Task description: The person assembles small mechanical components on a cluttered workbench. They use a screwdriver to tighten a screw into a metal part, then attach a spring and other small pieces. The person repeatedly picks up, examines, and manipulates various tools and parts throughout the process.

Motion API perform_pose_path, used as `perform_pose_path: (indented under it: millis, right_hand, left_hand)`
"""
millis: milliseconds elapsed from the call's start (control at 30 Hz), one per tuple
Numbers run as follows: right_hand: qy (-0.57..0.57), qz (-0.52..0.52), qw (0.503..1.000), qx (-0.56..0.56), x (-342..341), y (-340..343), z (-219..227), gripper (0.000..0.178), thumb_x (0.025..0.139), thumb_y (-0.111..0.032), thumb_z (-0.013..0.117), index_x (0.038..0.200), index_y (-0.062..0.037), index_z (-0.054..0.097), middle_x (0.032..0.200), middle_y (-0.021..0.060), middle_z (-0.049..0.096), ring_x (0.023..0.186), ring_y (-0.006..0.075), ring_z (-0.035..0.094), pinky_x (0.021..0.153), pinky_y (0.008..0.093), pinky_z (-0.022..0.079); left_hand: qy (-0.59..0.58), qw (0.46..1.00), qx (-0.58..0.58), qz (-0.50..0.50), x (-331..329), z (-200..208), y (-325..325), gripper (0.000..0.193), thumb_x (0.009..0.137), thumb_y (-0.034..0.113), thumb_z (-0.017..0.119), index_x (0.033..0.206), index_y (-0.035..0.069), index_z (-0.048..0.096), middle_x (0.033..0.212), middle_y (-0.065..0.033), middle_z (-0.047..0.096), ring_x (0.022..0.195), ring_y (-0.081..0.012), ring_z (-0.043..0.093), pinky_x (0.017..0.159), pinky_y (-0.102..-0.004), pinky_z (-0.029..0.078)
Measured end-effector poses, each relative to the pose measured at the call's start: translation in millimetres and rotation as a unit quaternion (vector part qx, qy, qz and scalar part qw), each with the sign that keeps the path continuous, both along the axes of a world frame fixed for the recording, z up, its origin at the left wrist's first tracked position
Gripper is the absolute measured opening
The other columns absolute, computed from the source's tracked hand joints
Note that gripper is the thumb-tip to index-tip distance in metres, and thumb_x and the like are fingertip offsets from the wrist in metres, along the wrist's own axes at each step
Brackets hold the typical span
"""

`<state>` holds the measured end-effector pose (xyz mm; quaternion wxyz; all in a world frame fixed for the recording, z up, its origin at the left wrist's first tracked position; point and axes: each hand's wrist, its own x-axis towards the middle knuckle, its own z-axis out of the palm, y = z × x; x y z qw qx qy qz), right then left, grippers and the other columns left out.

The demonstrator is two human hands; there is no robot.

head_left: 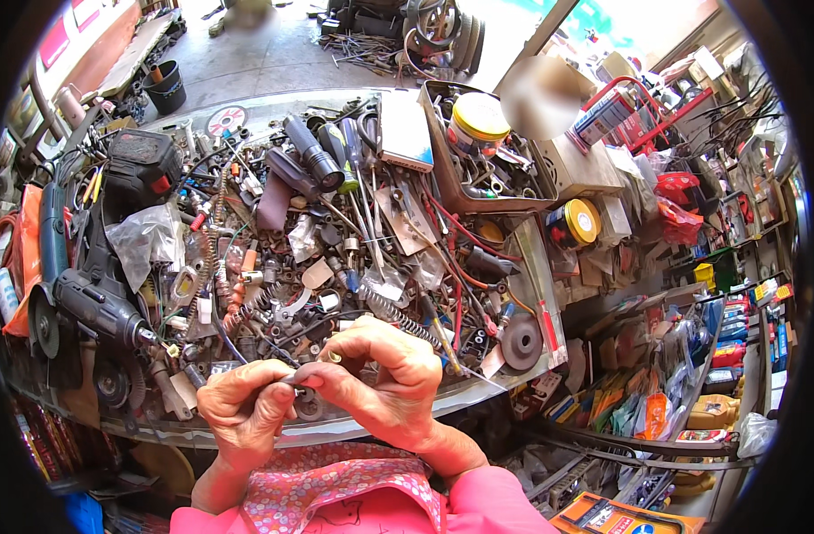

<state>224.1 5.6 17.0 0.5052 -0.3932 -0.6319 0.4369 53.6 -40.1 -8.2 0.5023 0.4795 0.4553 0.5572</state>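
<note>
My left hand (247,405) and my right hand (384,378) meet over the near edge of the cluttered bench. Both are closed in a pinch. Between their fingertips is a small grey piece (293,378), mostly covered by the fingers, so its kind cannot be made out. A tiny yellowish end (335,358) pokes out between my right thumb and forefinger; whether it belongs to the grey piece is hidden. Just beyond my fingers lie loose metal parts, a coil spring (398,316) and a small white cylinder (330,301).
A cordless impact wrench (100,307) and an angle grinder (52,231) lie at the left. Torches (313,153) sit mid-bench. A metal bin (500,203) holding parts and a yellow-lidded tub (480,117) stands at the back right. A grinding disc (522,342) lies near the right corner; packed shelves (674,418) stand beyond.
</note>
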Motion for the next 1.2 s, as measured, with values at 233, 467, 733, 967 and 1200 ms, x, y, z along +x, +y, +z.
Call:
perform_pose_path:
  millis: [233,467,733,967,1200]
  right_hand:
    - [-0.021,-0.063,0.996,0.054,7.5,-1.6,-3.3,0.024,0.075,-0.007,0.080,0.094,0.0030,0.069,0.076,0.0091,0.065,0.068,0.0155,0.062,0.061,0.0279,0.049]
    - [-0.085,0.012,0.971,0.221,0.6,-5.3,-10.5,0.042,0.065,-0.009,0.085,0.105,-0.0026,0.071,0.063,0.0026,0.059,0.048,0.0130,0.055,0.043,0.0257,0.041]
    - [-0.210,0.011,0.967,0.141,41.9,0.0,-14.3,0.034,0.076,-0.013,0.078,0.108,-0.0053,0.070,0.073,0.0060,0.067,0.059,0.0173,0.063,0.052,0.0284,0.049]
    - [-0.336,-0.236,0.908,0.082,88.5,15.8,-27.3,0.013,0.083,-0.007,0.072,0.094,-0.0020,0.070,0.075,0.0085,0.063,0.057,0.0185,0.059,0.053,0.0302,0.045]
    - [-0.509,-0.077,0.849,0.119,38.1,31.6,-27.4,0.052,0.078,-0.023,0.073,0.124,-0.0045,0.058,0.118,0.0190,0.058,0.099,0.0354,0.058,0.086,0.0431,0.048]
  left_hand:
    - [-0.193,0.977,-0.064,0.058,1.2,3.8,5.7,0.027,0.093,0.022,0.066,0.095,-0.004,0.059,0.054,-0.0003,0.052,0.039,-0.0017,0.038,0.035,-0.0175,0.028]
    - [-0.274,0.941,-0.177,-0.090,3.7,12.5,8.1,0.025,0.090,0.019,0.069,0.098,-0.004,0.063,0.060,-0.0018,0.056,0.041,-0.0018,0.037,0.037,-0.0183,0.023]
    - [-0.329,0.910,-0.215,-0.135,1.3,5.5,12.8,0.023,0.091,0.014,0.066,0.097,-0.008,0.064,0.059,-0.0008,0.054,0.041,-0.0019,0.036,0.038,-0.0195,0.025]
    - [-0.346,0.905,-0.226,-0.097,-5.1,1.1,16.0,0.022,0.093,0.012,0.064,0.100,-0.008,0.063,0.059,0.0014,0.051,0.043,-0.0016,0.035,0.038,-0.0205,0.022]
    - [-0.376,0.902,-0.199,-0.065,-20.1,-2.0,8.6,0.022,0.095,0.012,0.061,0.104,-0.009,0.062,0.056,0.0050,0.044,0.043,-0.0010,0.033,0.039,-0.0197,0.022]
